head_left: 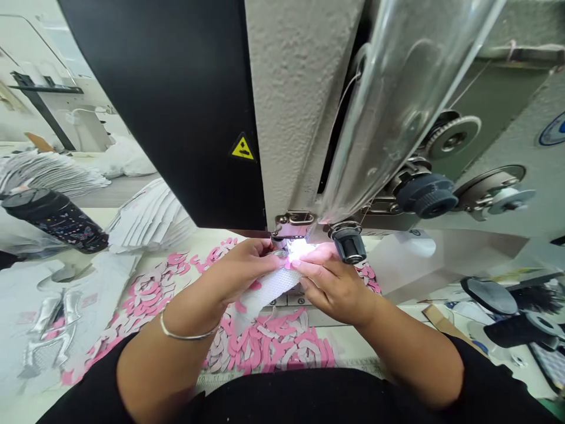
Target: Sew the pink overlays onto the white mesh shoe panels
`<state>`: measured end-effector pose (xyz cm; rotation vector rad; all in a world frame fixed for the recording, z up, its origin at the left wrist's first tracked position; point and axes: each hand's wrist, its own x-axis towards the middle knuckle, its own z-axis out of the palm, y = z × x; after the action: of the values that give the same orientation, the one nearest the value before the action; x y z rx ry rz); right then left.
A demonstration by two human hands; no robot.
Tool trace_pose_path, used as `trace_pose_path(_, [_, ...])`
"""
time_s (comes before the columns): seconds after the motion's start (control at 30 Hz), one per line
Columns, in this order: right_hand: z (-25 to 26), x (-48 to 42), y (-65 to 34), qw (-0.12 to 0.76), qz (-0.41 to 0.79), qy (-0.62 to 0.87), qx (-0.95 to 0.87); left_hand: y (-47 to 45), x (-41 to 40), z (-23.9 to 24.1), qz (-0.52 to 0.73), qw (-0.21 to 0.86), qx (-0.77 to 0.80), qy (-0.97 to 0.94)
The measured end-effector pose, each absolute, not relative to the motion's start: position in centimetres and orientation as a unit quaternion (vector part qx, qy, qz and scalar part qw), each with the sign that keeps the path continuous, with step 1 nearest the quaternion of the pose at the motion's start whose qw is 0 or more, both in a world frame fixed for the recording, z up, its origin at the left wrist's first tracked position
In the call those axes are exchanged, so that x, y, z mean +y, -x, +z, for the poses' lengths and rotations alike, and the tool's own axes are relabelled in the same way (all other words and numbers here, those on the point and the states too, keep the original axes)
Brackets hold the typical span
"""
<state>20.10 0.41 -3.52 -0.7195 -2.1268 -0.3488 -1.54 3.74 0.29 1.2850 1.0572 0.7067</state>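
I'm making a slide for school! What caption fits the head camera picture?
A left hand and right hand hold white mesh fabric at a lit sewing machine, above pink and white cut pieces.

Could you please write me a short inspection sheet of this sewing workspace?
Surface: pale table, covered with cut pieces.
Job's things: white mesh strip held at the presser foot of the lit sewing machine.
Clutter: pink and grey cut pieces, stacked white pieces, silver-printed white pieces, dark patterned bottle lying on its side.
Hands: left hand and right hand both hold the white mesh strip; bracelet on the left wrist.
Cables: nothing seen.
Surroundings: white sacks behind the machine; dark rolls to the right.
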Motion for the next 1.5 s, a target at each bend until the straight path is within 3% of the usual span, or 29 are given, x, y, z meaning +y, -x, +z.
trace_pose_path(0.17, [-3.6,0.4,-20.1,0.423,-0.146,0.283,-0.848,1.4,4.7,-0.7,0.333,0.681,0.408,-0.509])
trace_pose_path(1.5, [-3.9,0.6,-20.1,0.425,-0.107,0.327,-0.837,0.6,3.8,-0.3,0.367,0.697,0.377,-0.487])
